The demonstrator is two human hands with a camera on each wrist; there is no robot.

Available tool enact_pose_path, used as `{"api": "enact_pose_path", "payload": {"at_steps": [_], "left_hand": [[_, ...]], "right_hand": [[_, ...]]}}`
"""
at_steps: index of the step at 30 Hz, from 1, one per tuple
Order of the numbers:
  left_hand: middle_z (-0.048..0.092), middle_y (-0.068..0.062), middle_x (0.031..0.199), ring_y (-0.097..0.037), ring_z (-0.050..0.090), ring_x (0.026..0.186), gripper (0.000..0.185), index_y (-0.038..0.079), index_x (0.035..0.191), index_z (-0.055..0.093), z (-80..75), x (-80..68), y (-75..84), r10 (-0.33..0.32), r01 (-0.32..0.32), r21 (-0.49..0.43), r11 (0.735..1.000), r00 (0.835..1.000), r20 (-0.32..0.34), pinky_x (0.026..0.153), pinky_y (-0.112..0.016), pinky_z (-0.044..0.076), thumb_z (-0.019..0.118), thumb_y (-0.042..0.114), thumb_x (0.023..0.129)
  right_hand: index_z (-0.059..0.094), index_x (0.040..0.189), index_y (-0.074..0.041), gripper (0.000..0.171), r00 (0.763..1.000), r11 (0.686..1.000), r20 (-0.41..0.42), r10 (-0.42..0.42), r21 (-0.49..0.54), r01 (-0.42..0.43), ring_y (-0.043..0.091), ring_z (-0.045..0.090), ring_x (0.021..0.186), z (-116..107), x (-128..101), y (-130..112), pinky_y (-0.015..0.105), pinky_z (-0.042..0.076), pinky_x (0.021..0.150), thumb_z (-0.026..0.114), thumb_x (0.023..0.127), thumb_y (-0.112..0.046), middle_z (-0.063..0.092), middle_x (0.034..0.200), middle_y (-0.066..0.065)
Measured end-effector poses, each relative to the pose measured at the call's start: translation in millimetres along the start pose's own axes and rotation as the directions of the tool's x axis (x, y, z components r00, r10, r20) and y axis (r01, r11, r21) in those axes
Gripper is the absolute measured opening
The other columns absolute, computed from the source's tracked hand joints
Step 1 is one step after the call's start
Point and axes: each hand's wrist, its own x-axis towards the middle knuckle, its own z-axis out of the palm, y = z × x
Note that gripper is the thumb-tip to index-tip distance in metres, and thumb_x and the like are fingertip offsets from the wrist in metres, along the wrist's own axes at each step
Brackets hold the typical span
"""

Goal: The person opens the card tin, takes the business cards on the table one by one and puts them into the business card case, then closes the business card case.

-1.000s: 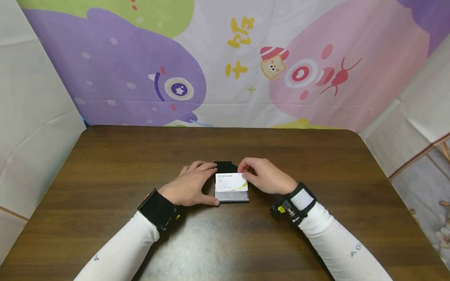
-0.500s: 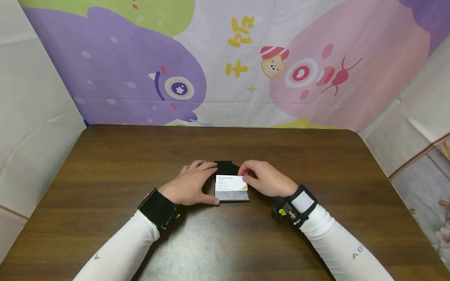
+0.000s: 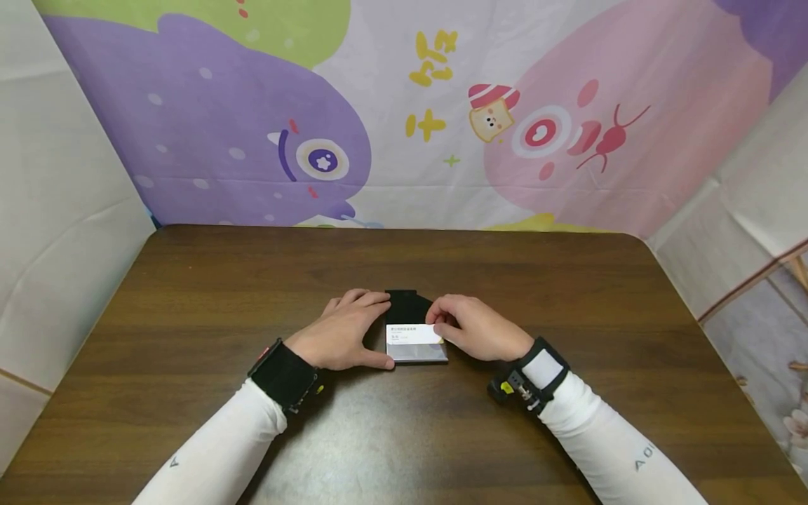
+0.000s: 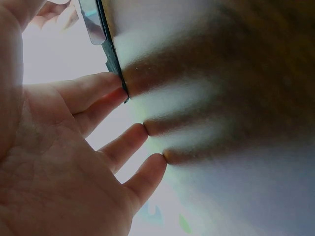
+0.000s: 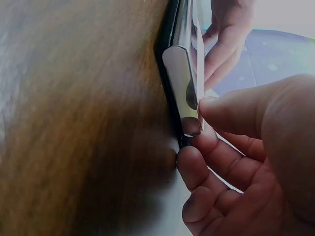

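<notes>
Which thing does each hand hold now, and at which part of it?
The right hand pinches the white card at its right edge. The left hand holds the card case by its left side.

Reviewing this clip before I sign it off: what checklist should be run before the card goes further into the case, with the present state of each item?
1. Left hand steadies the card case at its left edge: ok.
2. Right hand pinches the business card: ok.
3. Card lies square over the case: ok.
4. Case flat on the table: ok.
5. Card's front edge inside the slot: cannot tell.
</notes>
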Motion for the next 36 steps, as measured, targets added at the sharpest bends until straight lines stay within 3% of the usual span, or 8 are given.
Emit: {"api": "enact_pose_path", "payload": {"at_steps": [15, 27, 36], "left_hand": [[0.043, -0.011, 0.165, -0.037, 0.033, 0.151, 0.098, 0.003, 0.157, 0.051, -0.2, -0.3, 0.0, 0.000, 0.000, -0.002, 1.000, 1.000, -0.007, 0.114, -0.065, 0.033, 0.085, 0.059, 0.084], [0.042, -0.012, 0.165, -0.036, 0.033, 0.151, 0.098, 0.003, 0.157, 0.050, -0.2, 0.3, 0.5, 0.000, 0.000, 0.002, 1.000, 1.000, -0.005, 0.114, -0.065, 0.032, 0.084, 0.060, 0.084], [0.043, -0.011, 0.164, -0.036, 0.033, 0.151, 0.100, 0.003, 0.158, 0.050, 0.1, 0.2, 0.5, -0.002, 0.001, -0.005, 1.000, 1.000, -0.011, 0.114, -0.064, 0.032, 0.085, 0.060, 0.083]], "right_hand": [[0.072, 0.113, -0.013, 0.011, 1.000, 1.000, -0.012, -0.009, -0.027, 0.009, 0.015, 0.058, 0.092, 3.3, -2.7, -1.0, 0.035, 0.052, 0.084, 0.067, 0.104, -0.010, 0.063, 0.099, -0.005], [0.074, 0.121, -0.013, 0.017, 0.999, 0.998, -0.016, -0.039, -0.057, 0.038, 0.017, 0.060, 0.105, 1.9, -9.0, -2.2, 0.040, 0.052, 0.093, 0.065, 0.106, -0.012, 0.067, 0.114, -0.002], [0.072, 0.123, -0.011, 0.019, 0.999, 0.999, -0.042, -0.010, -0.037, 0.008, 0.013, 0.059, 0.098, -3.1, -16.9, -2.5, 0.036, 0.053, 0.088, 0.067, 0.105, -0.013, 0.065, 0.111, -0.003]]}}
